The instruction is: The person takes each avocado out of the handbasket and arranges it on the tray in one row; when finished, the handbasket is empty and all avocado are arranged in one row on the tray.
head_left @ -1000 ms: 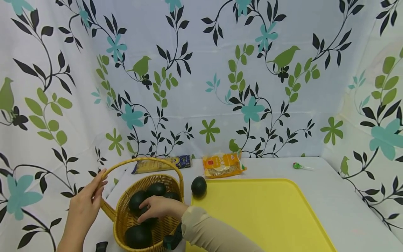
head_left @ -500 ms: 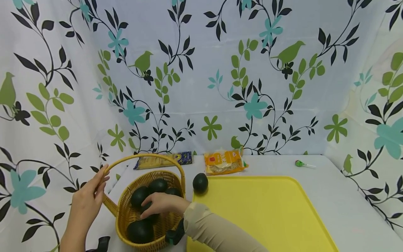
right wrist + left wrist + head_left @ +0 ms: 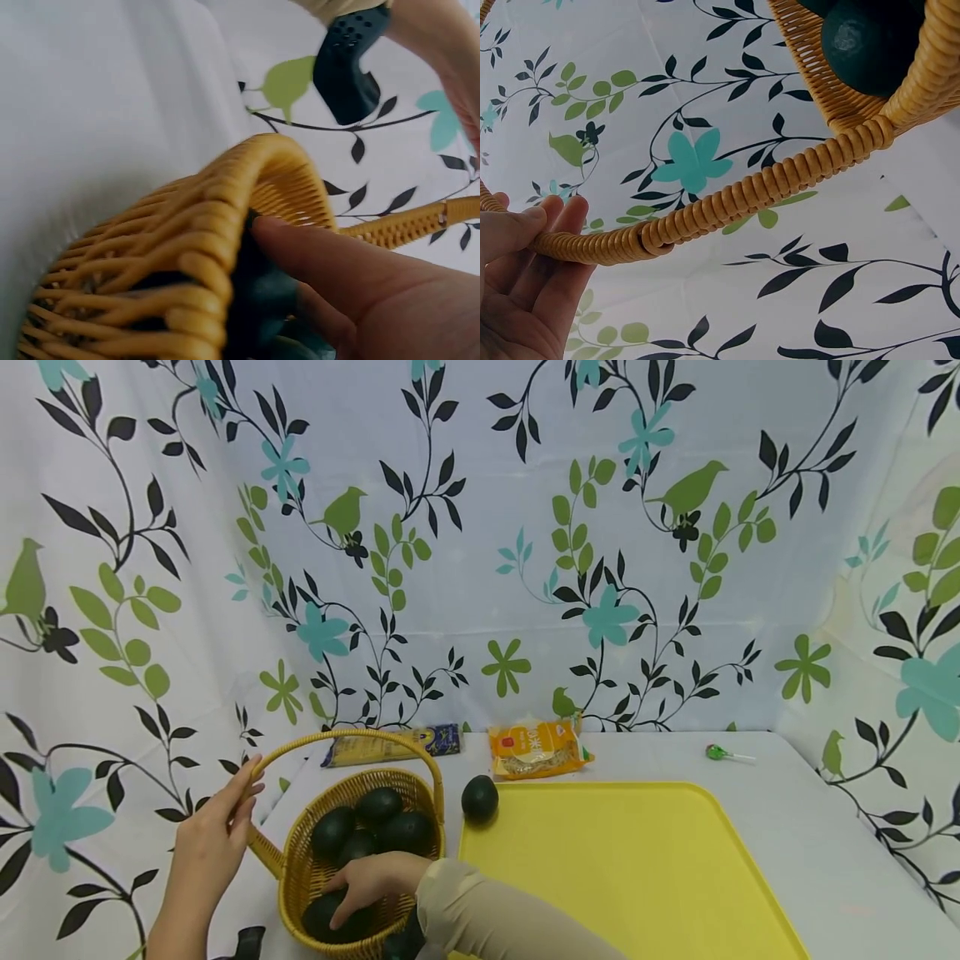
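I see the left hand (image 3: pixel 213 827) pinching the handle (image 3: pixel 360 733) of the wicker basket (image 3: pixel 297 875). Inside the basket, at its near end, the right hand (image 3: pixel 377 878) clasps a dark avocado (image 3: pixel 321 920); other avocados (image 3: pixel 378 806) lie toward its far side.

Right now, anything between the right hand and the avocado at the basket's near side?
Nothing visible. The right hand is inside the basket, touching that avocado; the basket handle, gripped by the left hand, arches up beyond it.
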`<state>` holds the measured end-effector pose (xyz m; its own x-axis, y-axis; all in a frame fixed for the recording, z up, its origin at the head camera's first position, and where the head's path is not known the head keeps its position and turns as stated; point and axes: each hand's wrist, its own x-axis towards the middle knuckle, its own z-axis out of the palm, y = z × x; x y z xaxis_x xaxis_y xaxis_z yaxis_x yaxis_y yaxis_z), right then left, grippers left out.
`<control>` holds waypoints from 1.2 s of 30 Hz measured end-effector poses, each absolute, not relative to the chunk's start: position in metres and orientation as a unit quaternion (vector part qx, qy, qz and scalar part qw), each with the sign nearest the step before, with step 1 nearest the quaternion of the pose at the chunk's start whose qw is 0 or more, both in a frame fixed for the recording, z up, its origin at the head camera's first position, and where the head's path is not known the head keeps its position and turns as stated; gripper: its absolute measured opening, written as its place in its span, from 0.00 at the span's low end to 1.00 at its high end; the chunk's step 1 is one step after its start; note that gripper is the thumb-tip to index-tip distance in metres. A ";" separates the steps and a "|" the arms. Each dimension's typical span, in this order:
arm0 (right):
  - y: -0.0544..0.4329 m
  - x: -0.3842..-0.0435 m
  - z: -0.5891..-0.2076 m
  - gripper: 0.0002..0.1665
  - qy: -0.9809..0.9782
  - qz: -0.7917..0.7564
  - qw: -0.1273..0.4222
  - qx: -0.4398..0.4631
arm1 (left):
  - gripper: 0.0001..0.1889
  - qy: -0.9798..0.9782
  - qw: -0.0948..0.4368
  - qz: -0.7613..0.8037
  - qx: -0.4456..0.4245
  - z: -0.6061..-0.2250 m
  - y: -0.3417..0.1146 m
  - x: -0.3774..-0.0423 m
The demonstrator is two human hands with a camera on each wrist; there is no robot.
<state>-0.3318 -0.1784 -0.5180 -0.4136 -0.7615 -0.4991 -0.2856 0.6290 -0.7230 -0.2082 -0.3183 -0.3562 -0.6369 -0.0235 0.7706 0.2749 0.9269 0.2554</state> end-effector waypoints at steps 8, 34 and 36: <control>-0.161 -0.297 -0.468 0.25 0.808 -0.256 0.410 -0.336 | 0.37 -0.883 0.430 -0.171 -0.085 -0.358 -0.320 -0.210; -0.101 -0.289 -0.394 0.26 0.781 -0.375 0.420 -0.271 | 0.38 -0.884 0.430 -0.167 -0.071 -0.358 -0.319 -0.210; -0.094 -0.289 -0.390 0.27 0.776 -0.389 0.414 -0.273 | 0.38 -0.886 0.427 -0.169 -0.070 -0.358 -0.319 -0.209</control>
<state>-0.2891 -0.0944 -0.3905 -0.5077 -0.7467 -0.4298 -0.1018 0.5474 -0.8307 -0.2090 -0.3187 -0.3582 -0.6259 -0.0198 0.7797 0.2685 0.9331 0.2391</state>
